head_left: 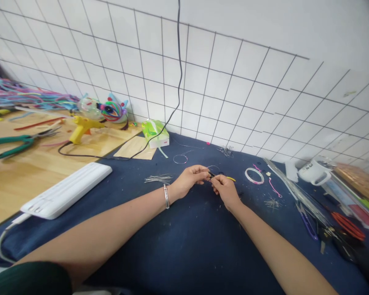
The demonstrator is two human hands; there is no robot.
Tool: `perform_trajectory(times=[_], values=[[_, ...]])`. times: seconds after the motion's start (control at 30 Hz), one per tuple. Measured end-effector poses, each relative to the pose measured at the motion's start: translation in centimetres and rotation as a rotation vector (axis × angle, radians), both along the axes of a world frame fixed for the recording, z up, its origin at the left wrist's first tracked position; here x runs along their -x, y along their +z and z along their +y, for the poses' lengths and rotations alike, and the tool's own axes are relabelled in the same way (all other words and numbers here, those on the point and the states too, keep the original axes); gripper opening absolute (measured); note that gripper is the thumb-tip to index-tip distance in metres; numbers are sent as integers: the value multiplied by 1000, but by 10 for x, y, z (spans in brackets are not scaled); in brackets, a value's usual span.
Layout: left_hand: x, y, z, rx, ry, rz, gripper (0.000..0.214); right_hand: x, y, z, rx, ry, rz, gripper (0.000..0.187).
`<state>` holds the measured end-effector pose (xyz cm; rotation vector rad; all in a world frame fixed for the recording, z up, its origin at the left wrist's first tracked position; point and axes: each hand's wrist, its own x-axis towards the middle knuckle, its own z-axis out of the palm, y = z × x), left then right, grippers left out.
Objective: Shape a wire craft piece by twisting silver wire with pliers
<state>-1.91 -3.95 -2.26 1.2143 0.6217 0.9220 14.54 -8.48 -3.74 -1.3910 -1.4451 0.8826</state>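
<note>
Navy bench (184,241): spread beneath the work, small bits strewn over its far half.
Dark piece (212,175): held above the bench's middle, between two sets of fingertips, its short length slanting from upper left to lower right; from where I stand, too small to name.
Left hand (191,181): grip pressed together, thumb and fingers pinching the piece near its upper-left end.
Right hand (226,190): grip closed in a pinch at the lower-right end; neither hand is nearer, both meet on it.
Wire (214,166): thin arc just above the fingertips; I can't tell which hand has it.
Yellow tip (231,179): pokes out past the right hand, roughly in line with the piece; fingers hide whether they join.
Pins (158,179): heaped just beyond the left wrist.
Tape (246,176): flat, to the right, apart from both hands.
</note>
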Motion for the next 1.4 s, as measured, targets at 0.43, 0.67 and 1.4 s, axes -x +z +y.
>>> perform_trajectory(times=[0.43, 0.67, 1.4], values=[[2, 3, 2, -17, 40, -78, 30, 1, 0, -1, -4, 46, -131, 32], [8, 4, -3, 45, 53, -38, 26, 3, 10, -5, -27, 124, -236, 25], [70, 21, -60, 135, -421, -74, 18, 91, 46, 66, -191, 434, -715, 16]])
